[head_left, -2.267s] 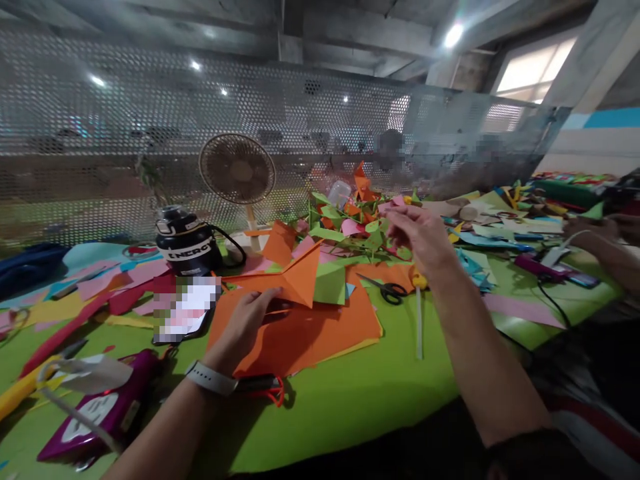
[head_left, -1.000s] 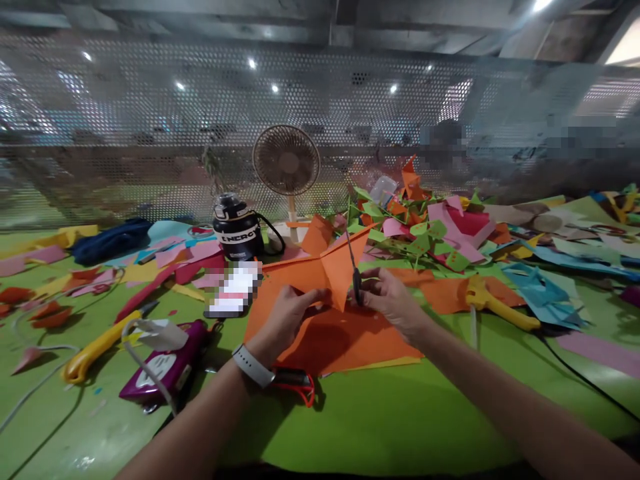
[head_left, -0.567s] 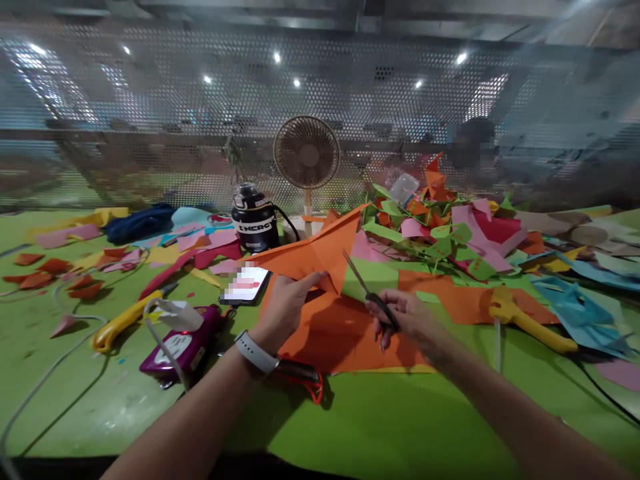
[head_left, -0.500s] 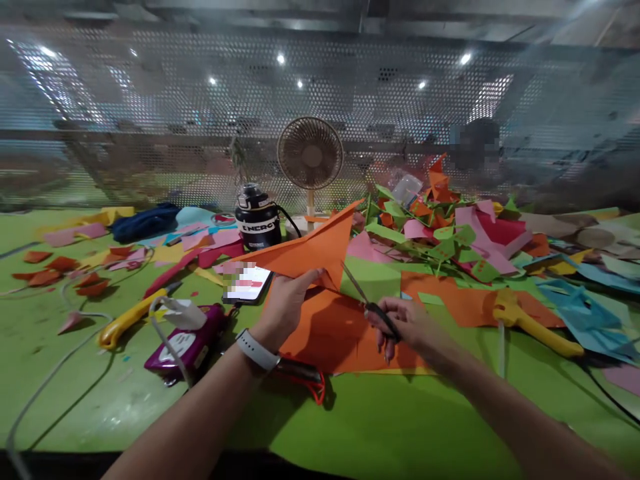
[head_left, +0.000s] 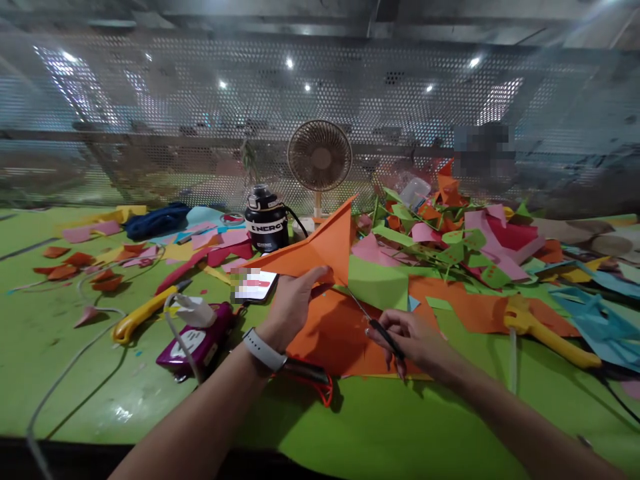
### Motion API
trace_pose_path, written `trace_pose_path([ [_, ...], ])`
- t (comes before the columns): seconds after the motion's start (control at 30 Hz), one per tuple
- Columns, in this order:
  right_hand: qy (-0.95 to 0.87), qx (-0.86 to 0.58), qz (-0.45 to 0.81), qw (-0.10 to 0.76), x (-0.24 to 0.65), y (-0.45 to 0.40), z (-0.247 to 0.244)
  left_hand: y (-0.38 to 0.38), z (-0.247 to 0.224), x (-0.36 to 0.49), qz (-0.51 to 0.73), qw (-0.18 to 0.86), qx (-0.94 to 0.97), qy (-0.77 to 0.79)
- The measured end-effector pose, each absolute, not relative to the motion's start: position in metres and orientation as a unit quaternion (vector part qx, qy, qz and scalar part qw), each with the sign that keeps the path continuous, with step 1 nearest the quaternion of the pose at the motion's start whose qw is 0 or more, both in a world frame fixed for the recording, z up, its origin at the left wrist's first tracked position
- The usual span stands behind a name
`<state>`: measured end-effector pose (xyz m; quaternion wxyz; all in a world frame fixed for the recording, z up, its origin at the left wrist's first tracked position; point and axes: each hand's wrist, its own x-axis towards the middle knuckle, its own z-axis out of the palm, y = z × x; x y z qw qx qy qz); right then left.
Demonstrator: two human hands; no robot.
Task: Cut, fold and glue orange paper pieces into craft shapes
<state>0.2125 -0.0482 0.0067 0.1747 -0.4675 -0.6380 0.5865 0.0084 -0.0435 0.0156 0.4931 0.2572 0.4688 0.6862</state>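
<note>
A green table (head_left: 390,427) runs across the view, strewn with coloured paper scraps, in front of a grey mesh screen (head_left: 225,107). A fan (head_left: 321,160) and a dark bottle (head_left: 267,230) stand towards the back; a phone (head_left: 259,288) and a purple power strip (head_left: 197,345) lie on the left, a yellow glue gun (head_left: 550,337) on the right. The folded orange paper (head_left: 320,245) sits in the middle, raised to a point, over a flat orange sheet (head_left: 340,333). The left hand (head_left: 293,303) is nearly closed, pinching the folded paper with its thumb on top. The right hand (head_left: 415,337) has its fingers curled round the black handles of the scissors (head_left: 384,337). Their blades point at the paper's lower corner; whether they touch it is hard to tell.
</note>
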Motion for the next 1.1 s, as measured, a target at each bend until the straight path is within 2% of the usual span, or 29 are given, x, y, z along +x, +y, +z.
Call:
trace_pose_path([
  [0.43,-0.633,-0.451,0.603,0.18,0.216,-0.0432,-0.0002,-0.0482,0.0209,0.0134,0.647,0.517,0.289,0.48],
  [1.1,-0.632,-0.448,0.607,0.177,0.2145,-0.0439,0.0009,-0.0493,0.0221,0.0171,0.651,0.517,0.272,0.485],
])
